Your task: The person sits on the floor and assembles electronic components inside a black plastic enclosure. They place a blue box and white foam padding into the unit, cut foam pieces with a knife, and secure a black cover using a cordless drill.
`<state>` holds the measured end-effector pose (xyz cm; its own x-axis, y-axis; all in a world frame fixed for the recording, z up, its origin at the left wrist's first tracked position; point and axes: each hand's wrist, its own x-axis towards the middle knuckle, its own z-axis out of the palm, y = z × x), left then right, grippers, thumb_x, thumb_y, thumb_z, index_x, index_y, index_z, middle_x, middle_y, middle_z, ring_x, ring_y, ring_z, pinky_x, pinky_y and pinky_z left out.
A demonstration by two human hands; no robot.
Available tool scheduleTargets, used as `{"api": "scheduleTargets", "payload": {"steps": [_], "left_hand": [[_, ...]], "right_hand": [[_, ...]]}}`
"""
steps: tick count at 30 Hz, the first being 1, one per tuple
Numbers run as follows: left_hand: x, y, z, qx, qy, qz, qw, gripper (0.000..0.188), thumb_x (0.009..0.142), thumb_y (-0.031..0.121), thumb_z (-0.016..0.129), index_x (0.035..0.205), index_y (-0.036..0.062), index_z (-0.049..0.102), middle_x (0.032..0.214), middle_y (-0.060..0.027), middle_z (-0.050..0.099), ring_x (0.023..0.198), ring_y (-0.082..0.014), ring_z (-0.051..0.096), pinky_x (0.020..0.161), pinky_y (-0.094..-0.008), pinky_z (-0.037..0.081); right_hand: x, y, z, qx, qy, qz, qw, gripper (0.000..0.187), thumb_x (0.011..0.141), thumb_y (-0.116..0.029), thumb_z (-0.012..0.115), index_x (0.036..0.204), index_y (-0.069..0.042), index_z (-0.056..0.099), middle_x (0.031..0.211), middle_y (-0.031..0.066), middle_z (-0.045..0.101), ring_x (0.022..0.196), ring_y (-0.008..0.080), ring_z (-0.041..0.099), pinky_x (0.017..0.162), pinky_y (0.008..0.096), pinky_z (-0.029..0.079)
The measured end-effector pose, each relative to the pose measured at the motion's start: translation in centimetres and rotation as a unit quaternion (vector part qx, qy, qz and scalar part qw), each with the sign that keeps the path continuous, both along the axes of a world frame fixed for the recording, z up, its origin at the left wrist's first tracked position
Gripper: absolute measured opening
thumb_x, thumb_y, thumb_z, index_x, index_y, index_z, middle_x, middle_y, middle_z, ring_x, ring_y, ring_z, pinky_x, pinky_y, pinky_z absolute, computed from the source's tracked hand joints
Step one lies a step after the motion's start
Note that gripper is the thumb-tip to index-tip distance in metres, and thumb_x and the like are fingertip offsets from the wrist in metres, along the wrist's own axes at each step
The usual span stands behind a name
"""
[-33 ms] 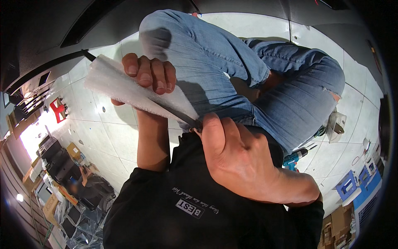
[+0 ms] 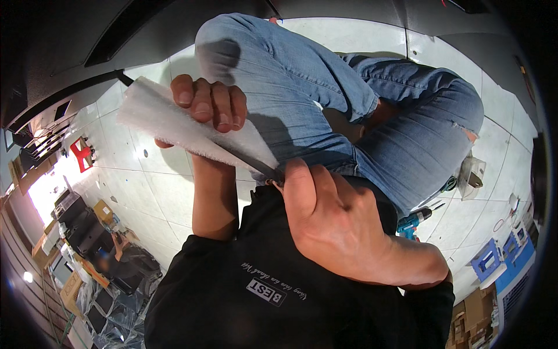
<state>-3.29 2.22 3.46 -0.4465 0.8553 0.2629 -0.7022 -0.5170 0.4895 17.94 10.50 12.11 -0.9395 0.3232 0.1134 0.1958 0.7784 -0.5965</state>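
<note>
- Plainly, the left hand (image 2: 212, 107) clasps white foam (image 2: 168, 125) folded about a black strip (image 2: 250, 161).
- Right hand (image 2: 334, 215) — curled closed — holds the strip's near end (by the shirt (image 2: 215, 291)).
- Tiled floor (image 2: 145, 192): teal drill (image 2: 412, 218) beside the jeans (image 2: 290, 87), cardboard (image 2: 476, 314) toward the right edge.

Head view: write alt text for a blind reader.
A person's left hand grips white padding folded around a dark strip, whose near end the right hand holds. Bent legs wear blue jeans; a teal drill lies on tiled floor.
</note>
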Motion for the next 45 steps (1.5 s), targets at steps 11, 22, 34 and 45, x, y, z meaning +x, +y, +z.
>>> {"api": "scheduleTargets", "payload": {"steps": [11,22,34,45], "left_hand": [[1.1,1.1,1.3,0.01,-0.075,0.026,0.997,0.028,0.097,0.04,0.07,0.109,0.0145,0.068,0.094,0.0011,0.077,0.078,-0.0111,0.071,0.073,-0.0263,0.05],[1.1,1.5,1.6,0.032,-0.188,-0.03,0.981,0.028,0.09,0.031,0.08,0.109,0.0145,0.068,0.101,-0.0003,0.078,0.088,-0.0135,0.074,0.079,-0.0279,0.054],[1.8,1.9,2.6,0.016,-0.331,-0.062,0.942,0.028,0.089,0.027,0.082,0.107,0.011,0.068,0.1,0.0023,0.075,0.092,-0.0108,0.071,0.086,-0.0267,0.049],[2.5,1.8,1.9,0.037,-0.345,-0.084,0.934,0.034,0.091,0.025,0.082,0.115,0.0117,0.062,0.111,0.002,0.071,0.109,-0.0084,0.065,0.098,-0.0268,0.049]], "right_hand": [[0.4,0.0,-1.0,0.015,0.025,-0.013,1.0,0.022,0.084,-0.011,0.067,0.098,0.003,0.057,0.066,0.0032,0.051,0.047,0.0111,0.053,0.035,0.0263,0.041],[1.1,0.3,-0.1,-0.041,-0.035,-0.012,0.998,0.024,0.087,-0.002,0.066,0.108,0.006,0.057,0.074,0.0099,0.055,0.057,0.0217,0.063,0.042,0.0336,0.048],[1.1,0.4,-1.5,0.024,-0.006,-0.023,0.999,0.02,0.085,-0.012,0.064,0.096,0.002,0.056,0.064,0.0041,0.053,0.049,0.0132,0.059,0.037,0.027,0.042],[0.7,0.9,-1.4,-0.027,0.01,-0.03,0.999,0.019,0.088,-0.013,0.062,0.096,0.003,0.055,0.063,0.0061,0.056,0.049,0.0155,0.063,0.037,0.0279,0.044]]}}
